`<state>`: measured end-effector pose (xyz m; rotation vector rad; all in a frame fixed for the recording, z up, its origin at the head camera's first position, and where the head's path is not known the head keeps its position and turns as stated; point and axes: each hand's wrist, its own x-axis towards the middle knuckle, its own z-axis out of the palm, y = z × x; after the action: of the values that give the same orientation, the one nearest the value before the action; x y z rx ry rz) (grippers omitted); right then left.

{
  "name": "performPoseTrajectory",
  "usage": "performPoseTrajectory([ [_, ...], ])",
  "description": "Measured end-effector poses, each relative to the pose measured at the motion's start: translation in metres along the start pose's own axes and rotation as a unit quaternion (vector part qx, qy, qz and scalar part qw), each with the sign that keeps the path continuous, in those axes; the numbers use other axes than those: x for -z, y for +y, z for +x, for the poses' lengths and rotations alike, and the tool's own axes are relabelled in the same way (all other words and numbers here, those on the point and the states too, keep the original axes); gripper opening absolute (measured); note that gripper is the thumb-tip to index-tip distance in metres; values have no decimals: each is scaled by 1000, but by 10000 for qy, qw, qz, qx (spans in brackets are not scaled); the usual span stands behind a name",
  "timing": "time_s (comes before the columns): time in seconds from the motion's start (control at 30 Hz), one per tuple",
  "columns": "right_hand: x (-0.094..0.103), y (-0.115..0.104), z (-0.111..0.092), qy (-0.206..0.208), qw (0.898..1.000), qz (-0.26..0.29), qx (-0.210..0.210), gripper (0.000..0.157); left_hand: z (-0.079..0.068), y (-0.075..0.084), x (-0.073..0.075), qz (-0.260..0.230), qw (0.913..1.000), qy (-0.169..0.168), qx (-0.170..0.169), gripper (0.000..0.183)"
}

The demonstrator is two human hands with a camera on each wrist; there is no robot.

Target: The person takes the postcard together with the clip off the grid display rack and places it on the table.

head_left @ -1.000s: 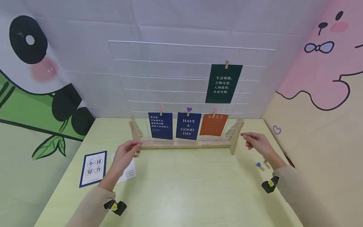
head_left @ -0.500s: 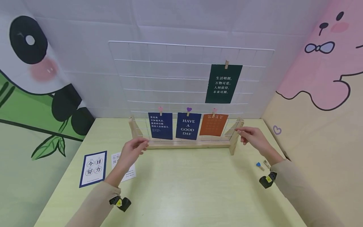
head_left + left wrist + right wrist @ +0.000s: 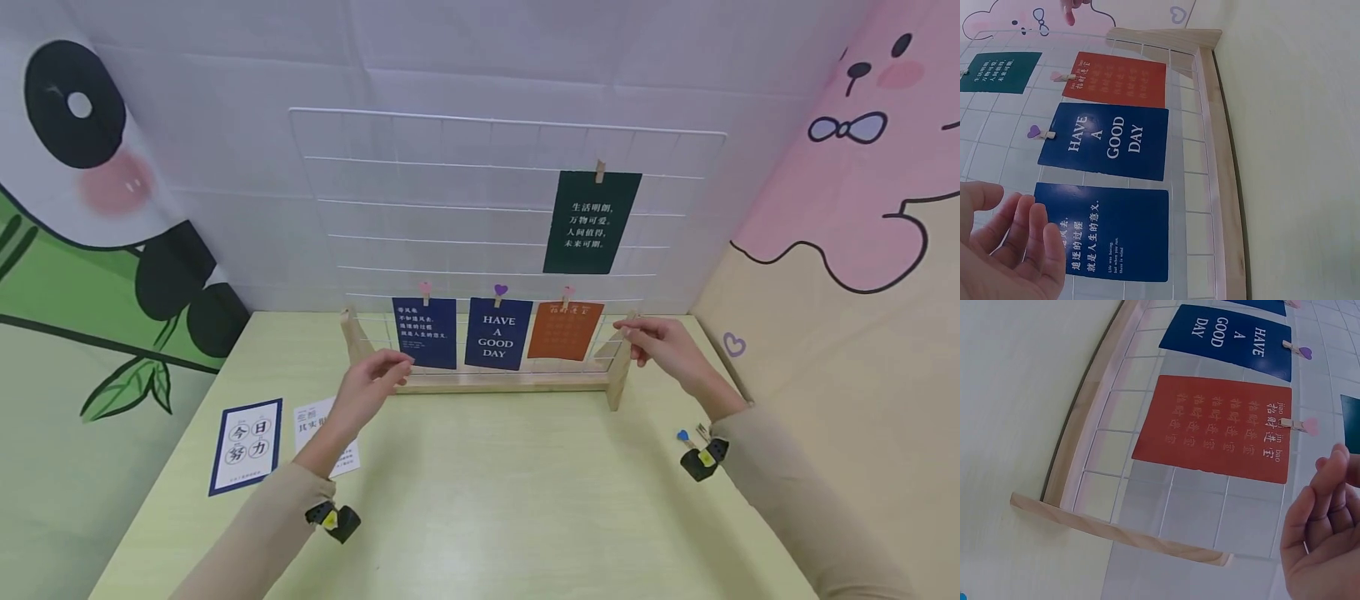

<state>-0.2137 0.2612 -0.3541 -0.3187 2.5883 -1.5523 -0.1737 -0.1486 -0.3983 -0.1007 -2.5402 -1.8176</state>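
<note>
The rack [image 3: 491,384], standing tall near the far edge of the bench [image 3: 510,500], could be shoved askew if a hand catches it; a snag on the left blue card [image 3: 426,332] might tug it from its pink clip [image 3: 426,288]; the left hand [image 3: 369,387], near that card, is loosely curled, thumb apart from fingers, nothing visibly held; the right hand [image 3: 665,350], by the rack's right end, is relaxed, fingertips drawn close, nothing visible between; whether either touches the rack, I cannot tell.
</note>
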Motion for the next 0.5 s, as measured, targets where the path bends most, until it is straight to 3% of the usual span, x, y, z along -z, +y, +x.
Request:
performPoseTrajectory([
  [0.5, 12, -19, 7, 109, 9994, -315, -19, 40, 8, 17, -9, 231, 9988, -222, -375, 27],
])
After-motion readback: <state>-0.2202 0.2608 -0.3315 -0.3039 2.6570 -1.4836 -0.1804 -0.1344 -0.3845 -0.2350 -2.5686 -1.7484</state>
